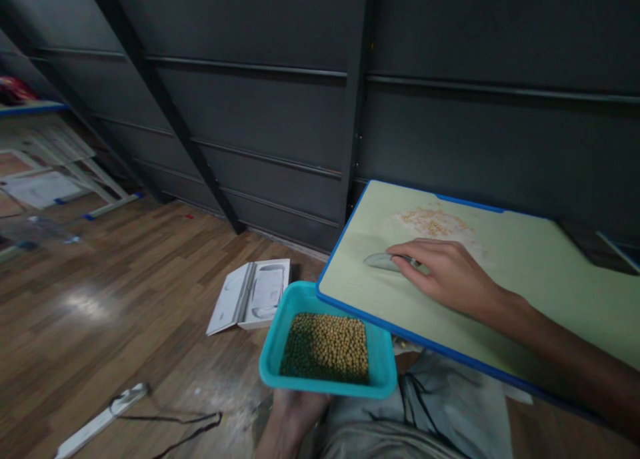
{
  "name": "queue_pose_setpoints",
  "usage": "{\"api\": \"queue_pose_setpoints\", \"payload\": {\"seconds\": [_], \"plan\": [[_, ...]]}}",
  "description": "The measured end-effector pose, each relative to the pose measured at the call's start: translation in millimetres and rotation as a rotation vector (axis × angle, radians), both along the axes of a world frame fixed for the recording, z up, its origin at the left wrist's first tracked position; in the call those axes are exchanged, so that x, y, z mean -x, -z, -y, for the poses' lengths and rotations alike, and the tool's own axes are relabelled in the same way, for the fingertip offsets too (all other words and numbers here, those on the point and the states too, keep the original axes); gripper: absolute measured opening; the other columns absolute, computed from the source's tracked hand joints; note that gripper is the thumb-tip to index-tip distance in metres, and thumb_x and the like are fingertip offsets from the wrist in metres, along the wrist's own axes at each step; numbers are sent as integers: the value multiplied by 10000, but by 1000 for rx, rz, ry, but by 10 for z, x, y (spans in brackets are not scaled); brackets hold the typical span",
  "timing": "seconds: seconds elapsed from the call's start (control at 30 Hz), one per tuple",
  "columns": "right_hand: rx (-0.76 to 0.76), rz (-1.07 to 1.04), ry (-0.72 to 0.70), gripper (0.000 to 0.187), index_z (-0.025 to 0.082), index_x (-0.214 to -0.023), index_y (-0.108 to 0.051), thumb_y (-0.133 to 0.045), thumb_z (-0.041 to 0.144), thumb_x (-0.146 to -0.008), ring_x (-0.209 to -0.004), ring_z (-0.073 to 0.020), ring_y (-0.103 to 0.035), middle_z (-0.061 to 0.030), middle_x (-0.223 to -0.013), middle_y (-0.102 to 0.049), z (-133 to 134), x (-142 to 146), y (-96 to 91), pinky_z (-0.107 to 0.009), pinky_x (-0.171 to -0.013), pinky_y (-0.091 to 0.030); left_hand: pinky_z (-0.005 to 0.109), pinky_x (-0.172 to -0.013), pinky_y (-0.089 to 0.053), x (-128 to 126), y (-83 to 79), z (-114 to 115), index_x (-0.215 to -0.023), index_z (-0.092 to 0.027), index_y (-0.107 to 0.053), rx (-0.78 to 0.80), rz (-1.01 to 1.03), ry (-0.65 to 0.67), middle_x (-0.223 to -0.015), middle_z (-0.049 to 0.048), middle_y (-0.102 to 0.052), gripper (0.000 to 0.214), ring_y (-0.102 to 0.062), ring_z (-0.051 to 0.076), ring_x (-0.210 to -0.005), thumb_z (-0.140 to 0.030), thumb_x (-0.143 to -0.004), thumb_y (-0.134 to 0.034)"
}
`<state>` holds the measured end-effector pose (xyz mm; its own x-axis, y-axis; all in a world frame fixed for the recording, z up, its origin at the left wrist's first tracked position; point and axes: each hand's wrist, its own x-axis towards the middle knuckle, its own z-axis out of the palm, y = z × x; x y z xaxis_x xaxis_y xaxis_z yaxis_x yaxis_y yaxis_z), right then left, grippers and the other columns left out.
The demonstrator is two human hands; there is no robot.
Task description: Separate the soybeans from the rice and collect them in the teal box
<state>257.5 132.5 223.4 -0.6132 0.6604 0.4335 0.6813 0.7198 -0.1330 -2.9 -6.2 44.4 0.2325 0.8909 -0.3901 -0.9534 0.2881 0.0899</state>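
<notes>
My left hand (299, 409) holds a teal plastic basin (270, 365) from below, its fingers hidden underneath. The basin is just under the table's left front edge, with round tan soybeans (340, 345) covering its bottom. On the pale green tabletop (510, 299), my right hand (445, 269) is closed on a thin grey-green piece with a curved edge (383, 261); its exact kind I cannot make out. Beyond that hand lies a scattered patch of small yellowish bits and whitish powder (435, 222).
A dark panelled wall (260, 112) rises behind the table. On the wooden floor are an open white box (250, 295) and a long white object (103, 419) with a dark cord. A dark flat object (595, 245) lies at the table's back right. Another table (45, 112) stands far left.
</notes>
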Motion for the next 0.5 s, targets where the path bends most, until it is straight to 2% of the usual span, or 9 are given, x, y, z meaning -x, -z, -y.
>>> {"api": "queue_pose_setpoints", "payload": {"seconds": [0.1, 0.2, 0.3, 0.33, 0.4, 0.5], "plan": [[7, 15, 14, 240, 229, -1161, -769, -582, 234, -1010, -945, -243, -772, -49, -1089, -810, 156, -145, 77, -391, -862, -585, 528, -1159, -476, -144, 6, 74, -1292, -288, -730, -48, 21, 63, -1227, 70, -812, 407, -737, 279, -1179, -205, -1001, -458], [21, 21, 24, 246, 241, -1180, -763, -595, 232, -1001, -945, -238, -770, -39, -1101, -808, 276, -326, 160, -394, -860, -586, 513, -1177, -465, -308, -3, 158, -1282, -289, -736, -71, 13, 210, -1286, 58, -789, 401, -672, 276, -1294, -223, -1003, -456], [27, 12, 43, 243, 246, -1172, -763, -584, 236, -1009, -937, -229, -770, -36, -1095, -810, 320, -477, 220, -391, -858, -588, 514, -1206, -431, -440, 34, 197, -1261, -290, -745, -68, -43, 283, -1355, 47, -755, 361, -601, 272, -1382, -338, -1005, -494], [19, 0, 56, 241, 238, -1164, -766, -578, 243, -1014, -930, -231, -770, -42, -1087, -812, 303, -517, 228, -394, -854, -590, 516, -1219, -412, -471, 66, 196, -1230, -284, -760, -72, -71, 282, -1357, 49, -753, 353, -587, 275, -1396, -391, -993, -522], [-3, -50, 93, 242, 217, -1146, -773, -574, 261, -1016, -930, -243, -771, -60, -1074, -813, 211, -586, 227, -406, -855, -592, 518, -1244, -372, -513, 149, 176, -1184, -276, -777, -82, -176, 288, -1351, 59, -757, 319, -572, 277, -1411, -382, -947, -591], [-21, -190, 185, 239, 214, -1119, -787, -595, 277, -991, -940, -253, -766, -73, -1076, -813, -44, -686, 198, -410, -858, -593, 524, -1269, -324, -553, 267, 108, -1221, -301, -758, -49, -327, 291, -1394, 53, -733, 378, -538, 292, -1442, -422, -881, -643]]}}
